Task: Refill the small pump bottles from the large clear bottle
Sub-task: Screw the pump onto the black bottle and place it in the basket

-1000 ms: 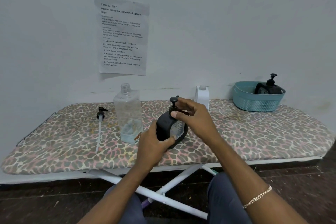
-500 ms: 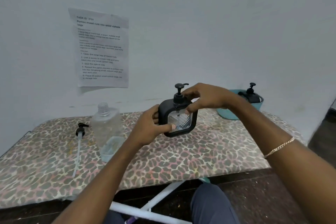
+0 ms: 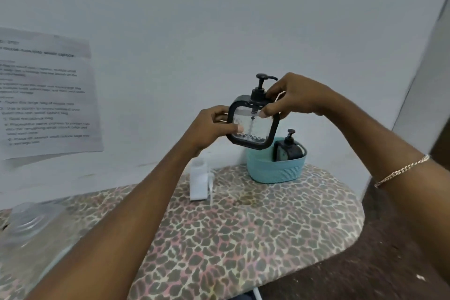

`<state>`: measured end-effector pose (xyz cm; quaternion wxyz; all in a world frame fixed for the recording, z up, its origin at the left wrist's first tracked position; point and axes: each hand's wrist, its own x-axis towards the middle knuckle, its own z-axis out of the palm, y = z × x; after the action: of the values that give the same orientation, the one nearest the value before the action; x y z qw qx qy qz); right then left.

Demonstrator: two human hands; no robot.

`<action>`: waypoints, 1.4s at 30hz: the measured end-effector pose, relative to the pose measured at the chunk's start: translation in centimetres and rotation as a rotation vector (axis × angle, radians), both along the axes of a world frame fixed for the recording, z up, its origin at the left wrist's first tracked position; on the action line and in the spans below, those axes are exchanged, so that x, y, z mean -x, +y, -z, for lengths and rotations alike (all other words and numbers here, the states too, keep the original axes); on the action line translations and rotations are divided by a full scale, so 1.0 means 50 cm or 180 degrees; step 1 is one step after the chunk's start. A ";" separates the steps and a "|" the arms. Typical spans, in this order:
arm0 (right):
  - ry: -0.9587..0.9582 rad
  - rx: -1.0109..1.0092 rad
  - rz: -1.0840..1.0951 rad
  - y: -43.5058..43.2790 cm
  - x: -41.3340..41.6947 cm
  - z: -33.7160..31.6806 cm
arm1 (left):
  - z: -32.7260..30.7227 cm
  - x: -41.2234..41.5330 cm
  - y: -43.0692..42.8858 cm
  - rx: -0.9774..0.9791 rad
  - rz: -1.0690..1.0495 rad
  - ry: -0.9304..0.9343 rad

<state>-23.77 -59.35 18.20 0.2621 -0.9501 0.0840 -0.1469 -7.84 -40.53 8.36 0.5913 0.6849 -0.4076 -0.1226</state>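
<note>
head | pump bottle [image 3: 253, 126]: black frame, clear ribbed window | both hands' fingers [image 3: 232, 127] pinching it

I'm counting two black pump bottles [image 3: 253, 126] [image 3: 288, 147], one white bottle [image 3: 198, 182], one big clear bottle [image 3: 31, 231], one teal basket [image 3: 275, 170].

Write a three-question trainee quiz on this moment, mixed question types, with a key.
1. True or false: the black-framed pump bottle rests on the ironing board.
2. Where is the second black pump bottle? A) in the teal basket B) lying on the board C) in the left hand
3. Fill in: the right hand grips the held bottle near its ____.

Key: 1 false, since both hands hold it up in the air; 2 A; 3 pump collar.
</note>
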 end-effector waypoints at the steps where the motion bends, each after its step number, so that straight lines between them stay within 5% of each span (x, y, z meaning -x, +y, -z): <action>1: -0.0062 -0.0016 0.0133 -0.020 -0.001 0.006 | 0.000 -0.009 -0.027 -0.0022 -0.0013 0.0025; 14: -0.0430 0.0123 0.1454 -0.140 -0.092 0.245 | 0.128 -0.040 -0.265 -0.0696 -0.1151 -0.0164; 26: -0.0283 0.0319 0.1981 -0.152 -0.131 0.387 | 0.191 -0.025 -0.331 -0.1507 -0.0247 -0.0345; 42: -0.0352 0.0657 0.2254 -0.145 -0.140 0.453 | 0.182 -0.028 -0.356 -0.2385 0.0071 -0.0611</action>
<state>-16.77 -66.58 -4.47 0.1020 -0.8742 0.3779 -0.2873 -6.42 -58.33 -0.74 0.2579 0.8574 -0.3956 -0.2048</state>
